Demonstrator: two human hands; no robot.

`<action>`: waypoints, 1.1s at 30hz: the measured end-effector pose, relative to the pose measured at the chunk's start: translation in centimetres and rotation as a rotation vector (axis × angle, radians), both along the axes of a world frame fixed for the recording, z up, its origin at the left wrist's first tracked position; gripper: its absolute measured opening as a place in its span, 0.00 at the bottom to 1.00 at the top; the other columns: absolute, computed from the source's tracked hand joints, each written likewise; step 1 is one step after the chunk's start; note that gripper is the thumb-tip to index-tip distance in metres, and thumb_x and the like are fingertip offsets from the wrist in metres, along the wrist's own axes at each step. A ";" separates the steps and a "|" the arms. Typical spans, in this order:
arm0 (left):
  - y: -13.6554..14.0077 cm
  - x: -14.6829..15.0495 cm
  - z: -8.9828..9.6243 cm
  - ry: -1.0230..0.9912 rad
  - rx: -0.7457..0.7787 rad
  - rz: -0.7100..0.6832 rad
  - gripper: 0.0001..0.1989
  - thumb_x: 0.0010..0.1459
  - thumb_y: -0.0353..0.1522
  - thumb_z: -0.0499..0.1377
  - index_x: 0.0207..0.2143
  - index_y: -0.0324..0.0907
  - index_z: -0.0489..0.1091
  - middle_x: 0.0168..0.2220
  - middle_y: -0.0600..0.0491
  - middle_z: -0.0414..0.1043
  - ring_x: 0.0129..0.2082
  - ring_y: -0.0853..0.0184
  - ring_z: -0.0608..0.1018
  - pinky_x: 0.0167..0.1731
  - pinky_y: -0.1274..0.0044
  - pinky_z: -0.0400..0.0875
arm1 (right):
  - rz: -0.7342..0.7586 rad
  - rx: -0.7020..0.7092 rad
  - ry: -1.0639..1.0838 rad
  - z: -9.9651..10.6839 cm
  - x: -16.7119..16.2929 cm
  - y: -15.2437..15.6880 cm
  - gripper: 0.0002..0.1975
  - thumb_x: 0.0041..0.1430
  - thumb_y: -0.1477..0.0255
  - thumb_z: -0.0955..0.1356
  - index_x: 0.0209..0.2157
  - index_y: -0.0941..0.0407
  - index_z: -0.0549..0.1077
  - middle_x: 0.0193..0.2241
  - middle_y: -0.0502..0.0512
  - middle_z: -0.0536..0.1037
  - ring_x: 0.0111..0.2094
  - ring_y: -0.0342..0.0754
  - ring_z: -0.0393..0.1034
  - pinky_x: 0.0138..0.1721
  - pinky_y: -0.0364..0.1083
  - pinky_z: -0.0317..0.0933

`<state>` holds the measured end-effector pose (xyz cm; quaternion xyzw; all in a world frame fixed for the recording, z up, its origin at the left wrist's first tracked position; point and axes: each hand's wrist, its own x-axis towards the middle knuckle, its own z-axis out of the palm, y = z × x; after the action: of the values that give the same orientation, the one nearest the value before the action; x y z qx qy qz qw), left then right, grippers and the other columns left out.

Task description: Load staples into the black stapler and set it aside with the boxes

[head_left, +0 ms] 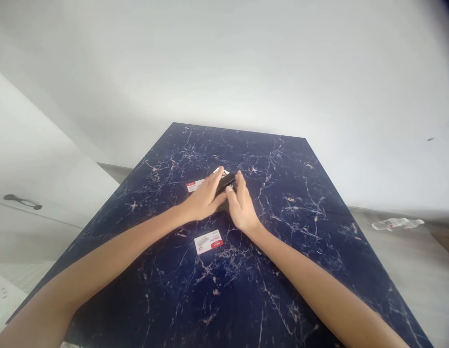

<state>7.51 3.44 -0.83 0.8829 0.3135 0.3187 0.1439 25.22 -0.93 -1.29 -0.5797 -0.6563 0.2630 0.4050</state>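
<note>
Between my two hands is a small, long black stapler [226,182], lying at a slant and partly covered by fingers. My left hand [204,199] holds it from the left, with the fingers along its side and the thumb at its near end. From the right, my right hand [241,205] closes on it, the thumb against its near side. A white card-like pack with a red corner [209,241] lies flat nearer to me, printed with a picture and text. Another red-and-white pack [194,185] lies beside my left fingers, partly hidden by them.
All this is on a dark blue table [282,251] with white marble veins. Its far edge stands near a pale wall [224,63]. A white cabinet with a dark handle [23,202] is at the left. Crumpled clear plastic [397,224] lies beyond the right edge.
</note>
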 end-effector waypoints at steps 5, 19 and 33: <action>-0.6 0.8 2.3 -0.041 -0.087 -0.006 0.32 0.76 0.42 0.45 0.76 0.48 0.36 0.74 0.40 0.50 0.72 0.52 0.60 0.67 0.55 0.63 | -0.068 -0.108 0.178 0.7 0.8 0.6 0.37 0.73 0.52 0.55 0.74 0.58 0.48 0.72 0.67 0.57 0.71 0.61 0.54 0.70 0.62 0.49; 0.8 -2.5 5.9 0.532 -0.455 -0.187 0.33 0.63 0.45 0.60 0.68 0.52 0.60 0.69 0.46 0.61 0.56 0.53 0.76 0.49 0.68 0.72 | -0.060 -0.051 0.113 -0.1 0.7 1.2 0.33 0.70 0.57 0.60 0.70 0.57 0.57 0.63 0.66 0.70 0.64 0.63 0.65 0.65 0.63 0.57; -3.2 -2.2 10.9 0.696 -0.394 -0.106 0.34 0.59 0.45 0.63 0.66 0.52 0.62 0.58 0.46 0.73 0.39 0.59 0.80 0.32 0.75 0.67 | -0.054 -0.051 0.152 -0.1 0.8 1.2 0.30 0.70 0.58 0.60 0.69 0.54 0.60 0.61 0.64 0.73 0.62 0.63 0.67 0.63 0.65 0.58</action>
<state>5.32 0.28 10.04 0.9085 0.3528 -0.0733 0.2116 25.98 0.27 -1.35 -0.5858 -0.6006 0.3120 0.4459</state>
